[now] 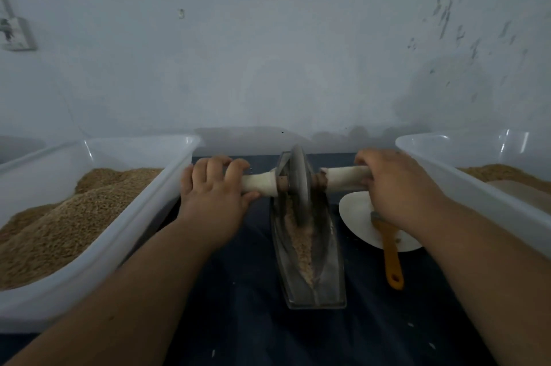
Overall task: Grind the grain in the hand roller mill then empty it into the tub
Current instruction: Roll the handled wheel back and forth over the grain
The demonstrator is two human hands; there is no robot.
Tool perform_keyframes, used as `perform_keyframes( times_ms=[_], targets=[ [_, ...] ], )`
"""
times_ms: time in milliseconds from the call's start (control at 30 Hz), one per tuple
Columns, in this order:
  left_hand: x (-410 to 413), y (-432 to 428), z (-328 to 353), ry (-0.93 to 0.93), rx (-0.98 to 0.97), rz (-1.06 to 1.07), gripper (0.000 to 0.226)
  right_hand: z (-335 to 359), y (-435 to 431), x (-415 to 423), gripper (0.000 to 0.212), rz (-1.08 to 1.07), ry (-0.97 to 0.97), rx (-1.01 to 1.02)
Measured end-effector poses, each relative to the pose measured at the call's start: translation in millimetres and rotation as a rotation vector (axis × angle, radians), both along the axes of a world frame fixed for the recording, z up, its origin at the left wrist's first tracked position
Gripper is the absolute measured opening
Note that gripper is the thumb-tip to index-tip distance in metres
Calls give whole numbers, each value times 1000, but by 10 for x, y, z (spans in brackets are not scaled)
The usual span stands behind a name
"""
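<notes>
1. Plastic tubs, translucent white, are set on either side of the work. The left tub (167, 216) is heaped with tan grain (59, 222) and stands just beside the left hand (214, 186). The right tub (465, 174) holds a lower tan layer and is cut off by the frame edge.
2. Between them, on a dark blue cloth (253, 321), the hand roller mill (316, 291) is placed. Its grey wheel (299, 183) stands upright at the far end of a long boat-shaped trough (280, 246).
3. Both white-wrapped axle handles are gripped: the left hand is curled over one, and the right hand (393, 183) is closed round the other.
4. Crushed grain (301, 240) is spread along the trough's bottom.
5. A white dish (357, 216) lies just right of the trough, with an orange-handled brush (392, 258) resting on it.
6. The dish and the brush head are largely covered by the right wrist. Whether the right tub's contents are ground or whole cannot be told. A wall socket (18, 34) at the left edge is blurred.
</notes>
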State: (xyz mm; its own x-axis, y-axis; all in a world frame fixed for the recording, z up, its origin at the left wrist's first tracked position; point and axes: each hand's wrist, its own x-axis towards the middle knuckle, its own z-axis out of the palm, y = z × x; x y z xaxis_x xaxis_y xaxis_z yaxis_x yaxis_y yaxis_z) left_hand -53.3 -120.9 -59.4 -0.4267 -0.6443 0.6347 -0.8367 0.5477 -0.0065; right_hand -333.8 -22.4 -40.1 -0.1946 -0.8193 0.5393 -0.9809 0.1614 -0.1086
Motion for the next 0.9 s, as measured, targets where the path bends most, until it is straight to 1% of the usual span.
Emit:
perform_keyframes(
  times_ms=[67, 133, 200, 267, 333, 400, 533, 633, 733, 800, 833, 900],
  targets=[
    [-52, -80, -58, 87, -4, 44, 46, -103, -109, -10, 33, -33, 25, -109],
    [-77, -180, -124, 102, 41, 80, 51, -185, -182, -36, 44, -36, -1, -146],
    [-86, -272, -181, 129, 78, 63, 58, -237, -237, -58, 52, -23, -14, -117],
    [-95, -304, -199, 141, 101, 29, 66, -250, -284, -64, 59, -36, 3, -33],
    [-76, -302, -161, 111, 117, -9, 69, -236, -306, -61, 64, -81, 49, 56],
    [-34, -266, -77, 65, 86, -39, 68, -219, -288, -52, 60, -112, 89, 97],
    [43, -88, 79, -46, 83, -30, 52, -60, -100, -9, 33, -90, 127, 239],
    [125, 2, 187, -176, 160, 9, 48, 117, 102, 4, 25, -22, 169, 349],
    [241, 23, 298, -295, 310, 12, 44, 301, 275, 33, 29, 19, 116, 427],
    [273, 21, 305, -314, 383, 13, 40, 369, 317, 53, 36, 23, 84, 463],
    [264, 15, 282, -308, 379, 25, 40, 382, 310, 60, 39, 19, 82, 471],
    [209, -16, 184, -273, 307, 65, 46, 361, 237, 67, 52, -20, 119, 493]
  ],
)
